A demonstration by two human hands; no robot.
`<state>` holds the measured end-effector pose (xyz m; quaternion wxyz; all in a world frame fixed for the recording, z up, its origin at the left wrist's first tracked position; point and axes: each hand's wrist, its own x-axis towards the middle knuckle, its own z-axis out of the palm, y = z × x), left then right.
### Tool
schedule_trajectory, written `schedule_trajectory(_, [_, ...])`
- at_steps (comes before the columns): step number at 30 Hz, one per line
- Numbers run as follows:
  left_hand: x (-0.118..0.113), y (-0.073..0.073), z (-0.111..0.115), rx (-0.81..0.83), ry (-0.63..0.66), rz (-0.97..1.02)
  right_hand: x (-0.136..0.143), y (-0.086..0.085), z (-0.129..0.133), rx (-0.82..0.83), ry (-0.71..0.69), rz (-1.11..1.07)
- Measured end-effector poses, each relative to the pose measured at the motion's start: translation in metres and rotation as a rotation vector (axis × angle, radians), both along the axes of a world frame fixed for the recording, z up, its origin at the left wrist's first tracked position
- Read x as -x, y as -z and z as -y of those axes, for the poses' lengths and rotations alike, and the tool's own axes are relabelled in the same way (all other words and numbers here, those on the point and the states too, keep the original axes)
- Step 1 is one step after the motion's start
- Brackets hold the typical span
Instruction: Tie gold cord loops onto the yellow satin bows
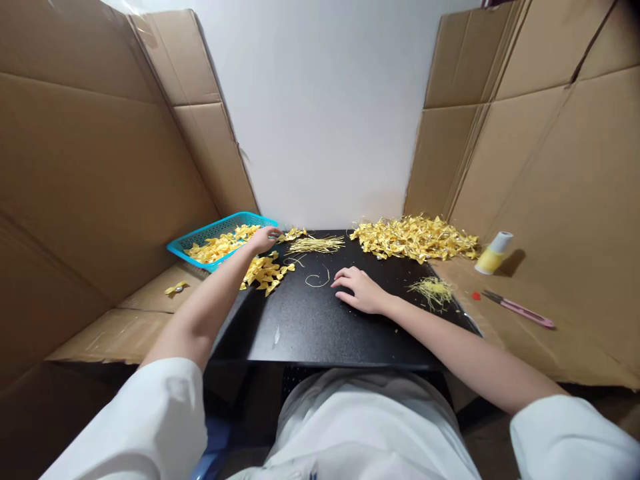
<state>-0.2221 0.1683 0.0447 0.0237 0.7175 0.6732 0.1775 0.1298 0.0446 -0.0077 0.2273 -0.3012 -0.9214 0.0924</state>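
Yellow bows (216,248) lie in the blue basket (253,216) and beside it, apparently not yet worked; the large heap (410,238) well right of the basket looks like the finished share. A bundle of cords (317,245) just right of the basket seems unused. The left hand (265,238) is at the basket's right end, fingers curled, grip unclear; the right hand (361,291), farther right of the basket, has fingers loosely spread, seemingly holding nothing.

Small craft workspace — black table (310,337), cardboard walls (75,147), heaped yellow bows (415,240), pink snips (527,313)
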Motion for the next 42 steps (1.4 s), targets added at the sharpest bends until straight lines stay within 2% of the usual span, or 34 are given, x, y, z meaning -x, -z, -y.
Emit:
schedule_trajectory(3, [0.01,-0.006,0.015,0.094,0.011,-0.049,-0.001,0.008,-0.004,0.02,0.016,-0.005])
schedule_trajectory(7, [0.005,0.0,0.031,0.191,0.047,-0.15,0.001,0.011,-0.007,0.089,-0.066,0.075])
schedule_trajectory(10, [0.001,0.007,0.038,0.187,0.073,-0.17,0.001,0.011,-0.005,0.146,-0.101,0.116])
schedule_trajectory(14, [0.005,0.006,0.045,0.183,0.063,-0.204,-0.002,0.007,-0.001,0.098,-0.073,0.04])
schedule_trajectory(15, [0.004,0.005,0.047,0.167,0.06,-0.219,-0.004,0.005,0.0,0.082,-0.068,0.019])
schedule_trajectory(17, [-0.007,0.002,0.054,0.03,0.081,-0.265,-0.006,0.002,0.001,0.063,-0.055,-0.013])
schedule_trajectory(19, [-0.03,0.004,0.064,-0.06,0.219,-0.25,-0.009,0.001,0.001,0.061,-0.044,-0.043])
schedule_trajectory(23, [-0.084,0.022,0.087,-0.041,0.761,-0.111,-0.014,0.002,-0.002,0.052,-0.04,-0.082])
schedule_trajectory(25, [-0.098,0.035,0.097,-0.032,0.845,-0.1,-0.018,0.002,-0.005,0.031,-0.03,-0.063])
schedule_trajectory(29, [-0.09,0.055,0.119,-0.021,0.798,-0.138,-0.027,0.001,-0.016,-0.032,0.057,0.022])
schedule_trajectory(32, [-0.082,0.059,0.141,0.03,0.726,-0.177,-0.032,0.001,-0.022,-0.049,0.133,0.069])
schedule_trajectory(35, [-0.088,0.061,0.161,0.084,0.664,-0.163,-0.03,0.002,-0.018,-0.068,0.164,0.055])
schedule_trajectory(38, [-0.106,0.065,0.173,0.064,0.644,-0.121,-0.019,0.003,-0.01,-0.061,0.1,-0.022])
schedule_trajectory(42, [-0.13,0.064,0.179,-0.048,0.684,-0.048,-0.002,0.006,-0.003,0.067,-0.021,-0.024])
